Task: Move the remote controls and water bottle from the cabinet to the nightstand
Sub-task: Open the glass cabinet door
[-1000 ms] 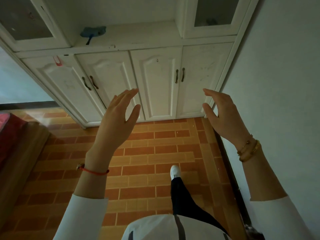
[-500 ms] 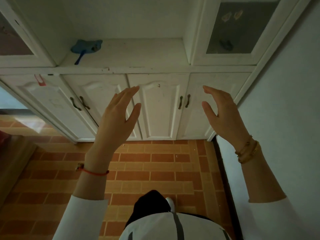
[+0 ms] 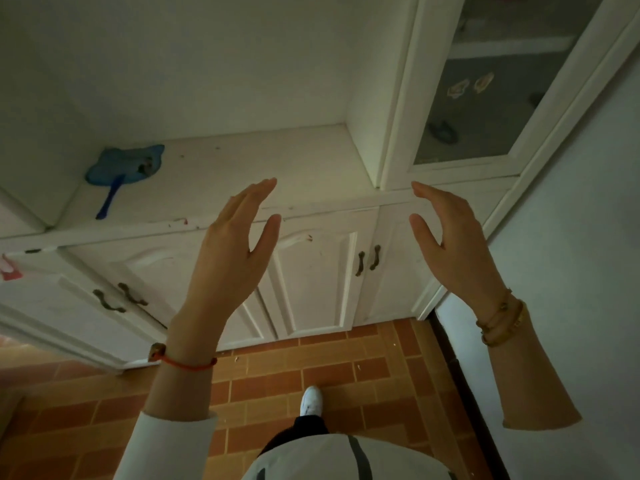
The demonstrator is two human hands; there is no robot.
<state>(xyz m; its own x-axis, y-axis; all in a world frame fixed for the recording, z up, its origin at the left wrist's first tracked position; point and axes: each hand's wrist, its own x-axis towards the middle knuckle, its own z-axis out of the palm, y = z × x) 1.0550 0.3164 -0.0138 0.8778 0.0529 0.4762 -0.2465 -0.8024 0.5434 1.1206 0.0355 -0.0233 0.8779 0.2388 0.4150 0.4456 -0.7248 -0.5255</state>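
Remote controls and water bottle are showing nowhere on the cabinet shelf [image 3: 242, 161] I am facing, so my left hand [image 3: 228, 251] and right hand [image 3: 453, 244], both spread wide and empty, are risking a wasted reach.

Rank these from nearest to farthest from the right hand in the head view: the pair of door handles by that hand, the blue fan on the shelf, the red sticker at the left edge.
From the right hand:
1. Pair of door handles, just to its left on the lower doors.
2. Blue fan, far left on the open shelf.
3. Red sticker, at the picture's left edge.
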